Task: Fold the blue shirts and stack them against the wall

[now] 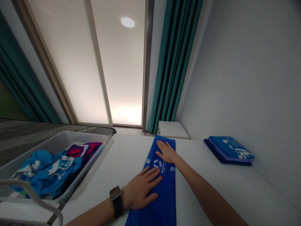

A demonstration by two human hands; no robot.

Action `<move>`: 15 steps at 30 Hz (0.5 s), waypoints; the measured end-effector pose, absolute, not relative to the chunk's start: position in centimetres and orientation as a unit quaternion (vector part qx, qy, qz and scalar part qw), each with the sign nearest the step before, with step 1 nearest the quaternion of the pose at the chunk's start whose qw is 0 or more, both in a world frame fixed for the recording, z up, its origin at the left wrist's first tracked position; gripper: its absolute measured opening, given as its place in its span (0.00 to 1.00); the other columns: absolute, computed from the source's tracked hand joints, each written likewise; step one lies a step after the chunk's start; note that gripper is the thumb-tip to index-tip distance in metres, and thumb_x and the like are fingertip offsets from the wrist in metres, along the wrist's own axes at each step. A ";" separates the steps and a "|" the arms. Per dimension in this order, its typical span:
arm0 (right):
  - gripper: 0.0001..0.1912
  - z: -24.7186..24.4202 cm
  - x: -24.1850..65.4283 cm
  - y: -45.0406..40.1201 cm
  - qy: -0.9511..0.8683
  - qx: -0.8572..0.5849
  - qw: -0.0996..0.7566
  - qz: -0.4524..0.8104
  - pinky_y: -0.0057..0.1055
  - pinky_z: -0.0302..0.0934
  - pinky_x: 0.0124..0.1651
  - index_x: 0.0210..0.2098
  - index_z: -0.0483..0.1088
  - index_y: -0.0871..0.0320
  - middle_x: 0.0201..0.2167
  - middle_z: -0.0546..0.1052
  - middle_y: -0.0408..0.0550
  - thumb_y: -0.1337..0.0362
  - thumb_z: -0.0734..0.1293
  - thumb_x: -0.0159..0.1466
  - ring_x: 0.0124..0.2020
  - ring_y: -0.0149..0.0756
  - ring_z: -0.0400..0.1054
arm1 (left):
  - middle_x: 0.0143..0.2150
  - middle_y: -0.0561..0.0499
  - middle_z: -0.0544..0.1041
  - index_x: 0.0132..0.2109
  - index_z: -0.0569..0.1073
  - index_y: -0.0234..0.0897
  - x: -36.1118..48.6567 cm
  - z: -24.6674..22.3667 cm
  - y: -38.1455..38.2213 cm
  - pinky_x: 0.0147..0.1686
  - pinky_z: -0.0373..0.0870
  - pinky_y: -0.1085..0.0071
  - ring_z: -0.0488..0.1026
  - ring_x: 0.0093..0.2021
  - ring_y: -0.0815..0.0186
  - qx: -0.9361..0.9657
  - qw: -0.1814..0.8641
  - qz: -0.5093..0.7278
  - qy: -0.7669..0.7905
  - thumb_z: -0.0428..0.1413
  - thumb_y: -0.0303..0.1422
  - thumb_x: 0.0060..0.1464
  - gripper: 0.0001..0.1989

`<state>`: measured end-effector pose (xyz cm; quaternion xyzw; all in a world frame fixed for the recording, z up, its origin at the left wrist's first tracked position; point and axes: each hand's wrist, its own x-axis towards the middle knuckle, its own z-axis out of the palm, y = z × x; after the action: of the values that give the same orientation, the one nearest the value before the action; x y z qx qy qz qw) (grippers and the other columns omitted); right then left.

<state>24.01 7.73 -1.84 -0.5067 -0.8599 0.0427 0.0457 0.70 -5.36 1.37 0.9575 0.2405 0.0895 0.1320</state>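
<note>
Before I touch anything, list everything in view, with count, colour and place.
Cloth: 1, blue with white print, mid-table, under both hands
Folded pile: 1, blues with white print, table's right side
Table: 1, white, in front
Tub: 1, pale grey, left
Clothes: count unclear, blue, white, purple, red, in the tub
Bar: 1, grey, curved, lower left
Cabinet: 1, white, beyond the table
Door panels: 2, pale, ahead
Light: 1, white, showing on a panel
Curtains: 2, teal, either side of the panels
Wall: 1, grey-white, right
Watch: 1, dark, left wrist
Left hand: 1, bare, flat on the cloth
Right hand: 1, bare, flat, farther up it
</note>
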 end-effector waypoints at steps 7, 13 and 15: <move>0.35 -1.2 23.8 7.4 -0.873 -0.485 0.053 0.014 0.44 0.29 0.69 0.69 0.45 0.64 0.70 0.46 0.53 0.48 0.45 0.70 0.71 0.38 0.36 | 0.72 0.48 0.49 0.71 0.46 0.44 2.8 -0.3 -8.2 0.68 0.42 0.52 0.47 0.70 0.55 0.935 0.115 0.127 0.310 0.43 0.45 0.65 0.31; 0.33 -2.3 23.3 3.6 -0.826 -0.560 0.068 0.006 0.48 0.34 0.69 0.68 0.49 0.67 0.69 0.49 0.57 0.55 0.44 0.70 0.70 0.43 0.41 | 0.71 0.46 0.51 0.70 0.49 0.40 2.8 0.1 -6.4 0.68 0.44 0.54 0.47 0.70 0.59 0.919 0.116 0.136 0.352 0.39 0.46 0.67 0.30; 0.33 -3.0 23.0 2.2 -0.809 -0.583 0.074 0.008 0.49 0.34 0.69 0.68 0.49 0.68 0.69 0.49 0.58 0.54 0.44 0.70 0.70 0.44 0.40 | 0.71 0.46 0.52 0.69 0.51 0.39 2.7 0.4 -4.6 0.68 0.45 0.54 0.48 0.70 0.59 0.916 0.109 0.140 0.360 0.39 0.45 0.67 0.29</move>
<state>22.97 2.15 -2.98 -0.5832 -0.8089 0.0079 0.0739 2.65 -4.61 0.35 0.9158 0.3603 0.1401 0.1088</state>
